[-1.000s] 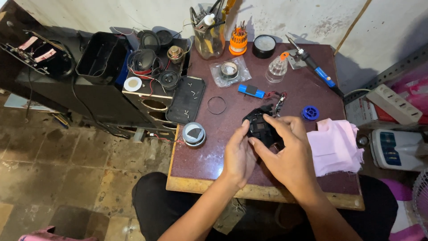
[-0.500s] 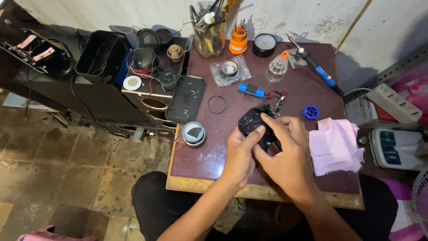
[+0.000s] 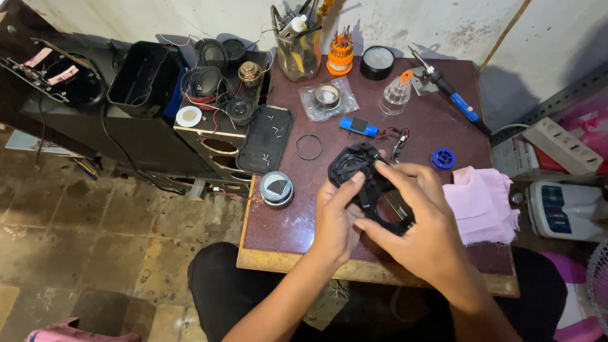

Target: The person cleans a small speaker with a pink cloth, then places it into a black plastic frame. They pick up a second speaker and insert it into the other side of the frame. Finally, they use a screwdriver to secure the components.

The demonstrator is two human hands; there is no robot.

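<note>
Held a black plastic housing (image 3: 366,183) over the bench (image 3: 285,228) with both hands. Left hand (image 3: 335,218) and right hand (image 3: 421,225) fingers closed on it, pink cloth (image 3: 481,206) just right.

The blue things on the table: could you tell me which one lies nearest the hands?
The small blue spool, just beyond the right hand; the blue battery and blue-handled soldering iron lie farther back.

Small repair workshop: blue-handled soldering iron (image 3: 451,95), orange screwdriver-bit set (image 3: 340,56), loose black speaker drivers (image 3: 215,82) far left, stained plaster wall (image 3: 190,16).
</note>
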